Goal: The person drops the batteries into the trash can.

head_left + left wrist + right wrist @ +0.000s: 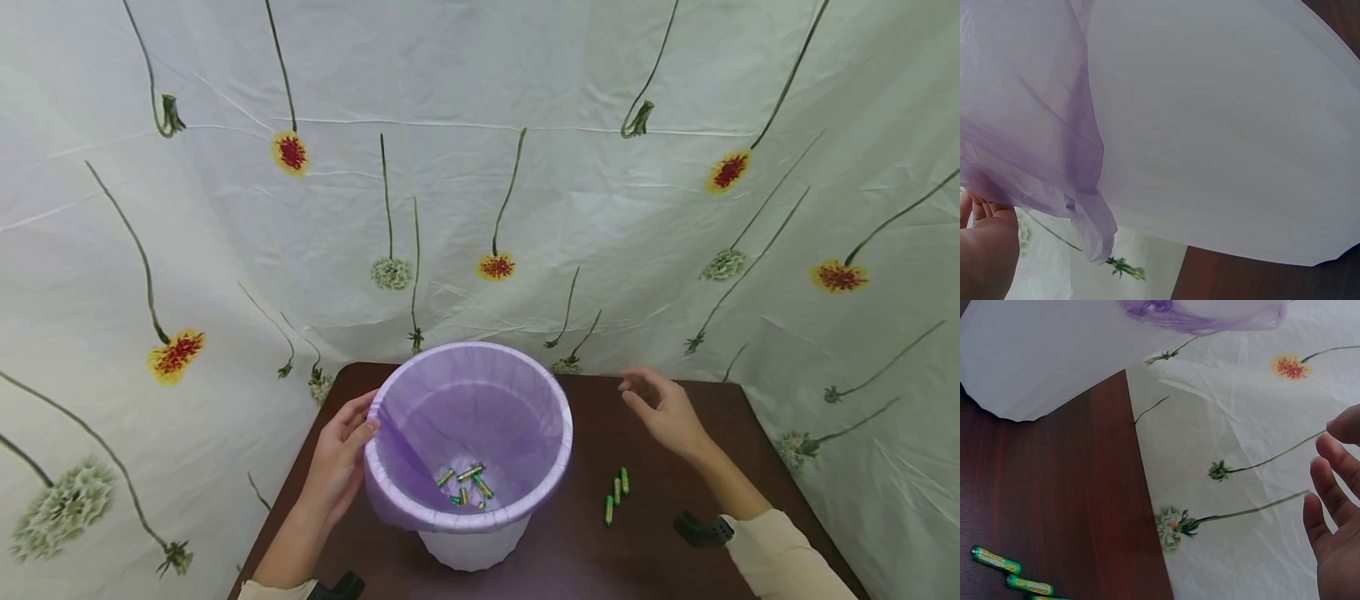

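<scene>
A white trash bin (pixel 472 546) stands upright on the table, lined with a purple plastic bag (pixel 480 358) folded over its rim. My left hand (pixel 339 458) grips the rim at the left, thumb on top and fingers against the outside; in the left wrist view the hanging bag partly covers those fingers. Several green and yellow batteries (pixel 482 486) lie loose at the bottom of the bin. To the right of the bin, three more batteries (pixel 617 492) lie on the table. My right hand (pixel 663 412) hovers beyond them, fingers loosely bent, holding nothing.
The dark brown table (pixel 570 550) carries the bin and the loose batteries. Just behind its back edge hangs a pale cloth (pixel 450 192) printed with flowers, which also runs along both sides. A black strap (pixel 701 529) is on my right wrist.
</scene>
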A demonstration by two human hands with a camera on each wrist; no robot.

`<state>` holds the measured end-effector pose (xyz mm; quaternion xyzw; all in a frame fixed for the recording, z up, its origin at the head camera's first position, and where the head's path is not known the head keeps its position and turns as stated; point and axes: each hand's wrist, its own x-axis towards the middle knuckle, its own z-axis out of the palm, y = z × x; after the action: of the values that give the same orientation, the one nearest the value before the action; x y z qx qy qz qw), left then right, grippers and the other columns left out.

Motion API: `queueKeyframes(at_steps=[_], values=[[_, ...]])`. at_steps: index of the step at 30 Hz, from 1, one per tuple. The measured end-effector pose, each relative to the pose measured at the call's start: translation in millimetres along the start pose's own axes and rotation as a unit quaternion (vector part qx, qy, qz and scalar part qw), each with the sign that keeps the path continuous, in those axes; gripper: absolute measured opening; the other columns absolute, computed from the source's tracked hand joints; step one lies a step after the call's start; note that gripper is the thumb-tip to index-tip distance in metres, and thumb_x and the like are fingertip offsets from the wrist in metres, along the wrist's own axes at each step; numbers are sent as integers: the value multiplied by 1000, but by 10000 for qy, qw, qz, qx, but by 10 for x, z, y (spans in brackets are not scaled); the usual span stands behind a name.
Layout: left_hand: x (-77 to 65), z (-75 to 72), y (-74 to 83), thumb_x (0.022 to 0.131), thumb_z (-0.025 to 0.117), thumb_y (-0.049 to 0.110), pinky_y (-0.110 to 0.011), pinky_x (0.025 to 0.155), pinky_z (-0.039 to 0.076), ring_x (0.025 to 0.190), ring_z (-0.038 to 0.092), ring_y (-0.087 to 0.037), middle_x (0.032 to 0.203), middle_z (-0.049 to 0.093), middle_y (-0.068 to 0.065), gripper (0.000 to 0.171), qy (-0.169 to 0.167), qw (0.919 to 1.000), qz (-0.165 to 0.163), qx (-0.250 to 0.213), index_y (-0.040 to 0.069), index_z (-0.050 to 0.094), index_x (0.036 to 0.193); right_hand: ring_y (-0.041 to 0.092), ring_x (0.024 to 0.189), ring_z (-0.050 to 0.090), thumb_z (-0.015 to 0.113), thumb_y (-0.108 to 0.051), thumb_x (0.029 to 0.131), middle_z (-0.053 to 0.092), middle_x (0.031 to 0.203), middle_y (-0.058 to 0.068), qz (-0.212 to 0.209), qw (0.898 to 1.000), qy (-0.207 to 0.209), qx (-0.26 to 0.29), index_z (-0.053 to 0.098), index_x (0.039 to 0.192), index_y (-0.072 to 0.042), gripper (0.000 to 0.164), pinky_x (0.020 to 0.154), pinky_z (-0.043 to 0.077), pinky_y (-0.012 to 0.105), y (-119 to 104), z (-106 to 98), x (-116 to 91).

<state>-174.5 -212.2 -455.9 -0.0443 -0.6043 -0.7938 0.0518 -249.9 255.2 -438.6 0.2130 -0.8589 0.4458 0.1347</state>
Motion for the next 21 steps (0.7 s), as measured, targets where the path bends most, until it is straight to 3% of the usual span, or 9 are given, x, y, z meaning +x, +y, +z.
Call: queueKeyframes(at_steps=[4,11,18,21], values=[[-1,1,2,104,57,2,-29,87,57,108,63,-17,128,63,-9,48,-10,10000,7,-35,-9,41,148,17,89,64,69,0,98,68,103,6,61,9998,115,-139,66,128,-3,30,73,52,31,107,48,-102],[-9,-4,0,104,57,2,-30,86,57,108,64,-17,127,63,-9,48,28,10000,-49,-23,-9,41,148,16,85,63,67,2,99,67,100,16,215,9993,281,-73,66,123,1,25,69,51,27,155,125,-286],[-1,2,5,104,58,3,-30,86,57,107,64,-17,127,63,-9,48,25,10000,-57,-10,-8,42,148,16,87,64,68,4,97,67,99,4,440,9981,435,34,68,123,-3,27,69,52,29,448,228,-438],[4,-1,-1,104,57,3,-30,86,57,107,63,-17,128,63,-9,47,33,10000,-31,-18,-8,42,148,16,87,63,69,4,97,68,99,6,543,9973,496,78,68,121,-3,25,69,51,28,520,273,-502]])
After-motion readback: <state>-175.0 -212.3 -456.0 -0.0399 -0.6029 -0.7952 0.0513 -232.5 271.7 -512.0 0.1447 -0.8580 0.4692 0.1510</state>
